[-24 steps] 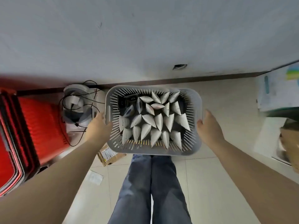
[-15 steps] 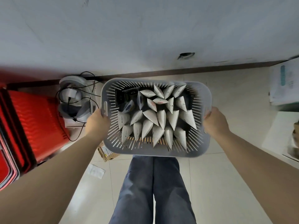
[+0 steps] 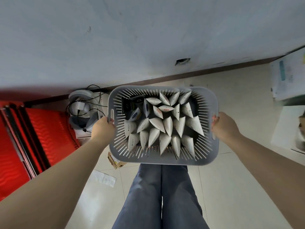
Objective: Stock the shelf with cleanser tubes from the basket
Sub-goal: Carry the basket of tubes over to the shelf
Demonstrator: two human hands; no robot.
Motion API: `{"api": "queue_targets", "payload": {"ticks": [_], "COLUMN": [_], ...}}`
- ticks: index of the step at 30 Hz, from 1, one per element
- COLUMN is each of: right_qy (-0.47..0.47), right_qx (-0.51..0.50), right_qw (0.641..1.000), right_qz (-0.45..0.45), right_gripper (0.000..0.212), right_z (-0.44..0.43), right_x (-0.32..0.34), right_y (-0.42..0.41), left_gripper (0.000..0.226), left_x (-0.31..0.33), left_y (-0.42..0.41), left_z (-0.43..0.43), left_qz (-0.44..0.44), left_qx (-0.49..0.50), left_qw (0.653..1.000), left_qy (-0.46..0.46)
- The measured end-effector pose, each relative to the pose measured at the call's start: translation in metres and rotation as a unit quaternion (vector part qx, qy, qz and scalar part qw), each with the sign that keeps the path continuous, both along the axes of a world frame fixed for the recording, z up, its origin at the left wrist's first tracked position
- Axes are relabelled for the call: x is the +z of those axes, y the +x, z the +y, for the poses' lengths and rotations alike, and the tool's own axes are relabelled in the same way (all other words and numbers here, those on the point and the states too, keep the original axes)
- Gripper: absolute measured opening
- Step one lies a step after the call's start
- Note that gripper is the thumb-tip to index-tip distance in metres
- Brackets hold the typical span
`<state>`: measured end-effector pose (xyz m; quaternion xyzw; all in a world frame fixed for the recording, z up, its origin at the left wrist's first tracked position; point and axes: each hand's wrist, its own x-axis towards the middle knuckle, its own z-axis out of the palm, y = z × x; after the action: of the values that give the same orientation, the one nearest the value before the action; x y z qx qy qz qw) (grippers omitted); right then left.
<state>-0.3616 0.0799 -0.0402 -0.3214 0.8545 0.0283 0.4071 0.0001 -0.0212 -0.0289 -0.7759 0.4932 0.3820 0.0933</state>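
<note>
At the bottom centre of the frame stand the person's legs in blue jeans (image 3: 161, 195), on a pale tiled floor (image 3: 231, 187). Two bare forearms run up from the lower corners toward the middle. The left grip (image 3: 103, 128) is clenched on the left rim of the grey slotted basket (image 3: 165, 160), fingers curled over the edge just below the handle slot. The right grip (image 3: 225, 127) clasps the right rim in the same way, fingertips hooked over the edge above that side's slot. Between them the basket is held off the floor, at mid-frame, just above the legs.

Inside the basket the white cleanser tubes (image 3: 166, 128) stand packed close together, crimped ends up, filling most of it. A few dark packets (image 3: 130, 104) sit in its upper-left corner.

On the floor below the basket's left side lie a small cardboard box (image 3: 115, 160) and a slip of white paper (image 3: 104, 177). Left of the basket is a grey device wound with black cables (image 3: 82, 109); beyond it, at the left edge, a red ribbed suitcase (image 3: 41, 133). At the right edge sits a white stack of printed sheets (image 3: 288, 76). A dark skirting board (image 3: 214, 70) crosses the frame, and a pale wall (image 3: 132, 38) fills the top.
</note>
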Motion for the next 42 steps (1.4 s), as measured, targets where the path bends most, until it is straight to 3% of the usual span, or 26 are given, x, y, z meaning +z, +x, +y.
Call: {"api": "queue_targets", "payload": {"ticks": [7,10,13,20,29,34,42], "right_qy": [0.004,-0.013,-0.046,-0.087,-0.115,-0.119,-0.149], "right_qx": [-0.091,-0.132,-0.215,-0.335,-0.470,-0.533,-0.700], "right_qw": [0.996,0.991,0.975,0.938,0.873,0.835,0.695], "right_qz": [-0.007,-0.003,-0.012,0.015,0.054,0.068,0.064], "right_gripper": [0.009,0.022,0.013,0.019,0.009,0.025,0.032], "right_z": [0.056,0.088,0.121,0.214,0.379,0.489,0.647], "right_x": [0.067,0.102,0.135,0.200,0.256,0.283,0.330], "right_y": [-0.011,-0.012,-0.013,-0.023,-0.043,-0.065,-0.110], "left_gripper": [0.024,0.022,0.026,0.022,0.026,0.029,0.028], "left_x": [0.075,0.108,0.137,0.194,0.257,0.281,0.292], "left_y": [-0.027,-0.044,-0.065,-0.148,-0.299,-0.381,-0.520], "left_z": [-0.007,-0.009,-0.013,0.003,0.109,0.201,0.357], "left_qz": [0.026,0.056,0.095,0.130,0.139,0.141,0.186], "left_qx": [-0.086,-0.131,-0.170,-0.298,-0.521,-0.621,-0.687], "left_qw": [0.996,0.989,0.980,0.944,0.839,0.768,0.701], "left_qy": [-0.022,-0.037,-0.041,-0.048,-0.074,-0.072,-0.040]}}
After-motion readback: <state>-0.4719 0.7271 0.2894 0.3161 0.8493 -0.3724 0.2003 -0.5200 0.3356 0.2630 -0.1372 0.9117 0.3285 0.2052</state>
